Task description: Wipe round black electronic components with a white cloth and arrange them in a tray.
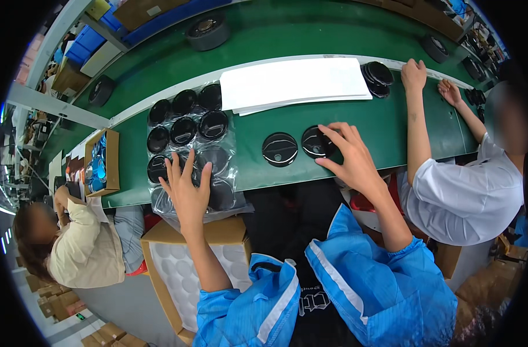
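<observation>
One glossy black disc (316,141) lies at frame centre, by the right hand (355,155).
Thumb and fingers span its rim; firm grip cannot be told. Left hand (189,191), spread open, is over bagged discs (183,131) left of centre, contact unclear. Rim-only handling should best spare the shiny face. Pale lettering (315,302) on the dark shirt (317,331), lower centre, is partly hidden; none legible on the disc.

Two single glossy discs (280,149); one white paper stack (295,84)
</observation>
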Demonstrator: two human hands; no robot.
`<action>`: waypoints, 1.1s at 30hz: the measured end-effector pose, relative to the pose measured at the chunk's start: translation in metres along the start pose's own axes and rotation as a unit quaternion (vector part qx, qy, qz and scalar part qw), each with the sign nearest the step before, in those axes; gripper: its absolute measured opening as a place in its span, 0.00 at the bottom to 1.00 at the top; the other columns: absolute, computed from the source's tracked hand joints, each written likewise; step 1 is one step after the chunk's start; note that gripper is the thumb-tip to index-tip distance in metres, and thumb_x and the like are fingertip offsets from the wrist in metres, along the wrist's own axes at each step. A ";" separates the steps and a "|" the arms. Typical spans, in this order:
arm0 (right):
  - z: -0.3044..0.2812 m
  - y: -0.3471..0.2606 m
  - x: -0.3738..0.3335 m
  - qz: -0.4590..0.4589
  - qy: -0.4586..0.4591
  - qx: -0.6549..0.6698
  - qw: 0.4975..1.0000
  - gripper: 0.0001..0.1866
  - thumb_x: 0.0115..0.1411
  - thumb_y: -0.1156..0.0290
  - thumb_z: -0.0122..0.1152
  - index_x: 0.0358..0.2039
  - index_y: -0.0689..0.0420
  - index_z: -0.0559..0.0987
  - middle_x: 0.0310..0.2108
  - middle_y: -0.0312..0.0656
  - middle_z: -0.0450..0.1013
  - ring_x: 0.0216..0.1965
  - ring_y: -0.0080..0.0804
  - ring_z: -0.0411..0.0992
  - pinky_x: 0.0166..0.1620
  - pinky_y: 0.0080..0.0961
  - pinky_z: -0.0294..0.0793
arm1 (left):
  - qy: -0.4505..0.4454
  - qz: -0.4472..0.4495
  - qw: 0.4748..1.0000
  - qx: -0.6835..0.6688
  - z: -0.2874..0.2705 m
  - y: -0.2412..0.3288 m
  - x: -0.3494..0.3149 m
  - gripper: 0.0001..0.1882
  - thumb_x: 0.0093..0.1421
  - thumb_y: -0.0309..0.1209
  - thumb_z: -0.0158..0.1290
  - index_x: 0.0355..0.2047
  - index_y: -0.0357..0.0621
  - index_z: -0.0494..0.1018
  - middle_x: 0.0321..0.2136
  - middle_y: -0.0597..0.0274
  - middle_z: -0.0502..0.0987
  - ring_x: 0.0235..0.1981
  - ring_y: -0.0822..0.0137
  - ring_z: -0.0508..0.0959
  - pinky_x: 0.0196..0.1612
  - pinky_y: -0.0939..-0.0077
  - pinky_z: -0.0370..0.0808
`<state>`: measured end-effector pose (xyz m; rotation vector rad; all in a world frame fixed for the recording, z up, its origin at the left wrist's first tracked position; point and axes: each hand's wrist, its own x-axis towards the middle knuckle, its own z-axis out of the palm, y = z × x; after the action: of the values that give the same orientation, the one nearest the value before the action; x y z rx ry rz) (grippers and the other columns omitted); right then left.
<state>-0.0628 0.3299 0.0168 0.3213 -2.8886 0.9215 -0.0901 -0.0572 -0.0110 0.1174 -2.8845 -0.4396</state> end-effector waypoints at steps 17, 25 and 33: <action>0.007 0.035 0.143 -0.276 0.048 -0.220 0.934 0.07 0.60 0.70 0.72 0.31 0.59 0.84 0.34 0.41 0.79 0.43 0.44 0.80 0.45 0.43 0.82 | 0.132 0.045 0.969 -0.202 -0.030 0.022 -0.016 0.17 0.69 0.34 0.62 0.57 0.44 0.83 0.65 0.44 0.76 0.69 0.48 0.72 0.74 0.44 0.60; -0.019 0.034 0.146 -0.246 0.004 -0.089 0.965 0.05 0.60 0.70 0.71 0.34 0.56 0.88 0.36 0.38 0.83 0.40 0.43 0.81 0.42 0.38 0.81 | -0.147 0.097 0.824 -0.538 -0.016 0.074 -0.066 0.09 0.74 0.23 0.54 0.46 0.30 0.83 0.46 0.44 0.86 0.38 0.64 0.86 0.38 0.74 0.82; -0.031 -0.068 0.013 -0.467 0.113 -0.024 0.877 0.11 0.49 0.67 0.69 0.34 0.56 0.87 0.36 0.41 0.82 0.43 0.37 0.82 0.46 0.38 0.85 | -0.408 -0.182 0.419 -0.790 0.003 0.104 -0.071 0.14 0.77 0.33 0.56 0.51 0.33 0.83 0.44 0.49 0.87 0.31 0.66 0.86 0.35 0.73 0.83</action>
<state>-0.0592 0.2919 0.0824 1.3304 -2.0874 0.6207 -0.0266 0.0505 0.0036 0.1933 -1.3621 -3.6033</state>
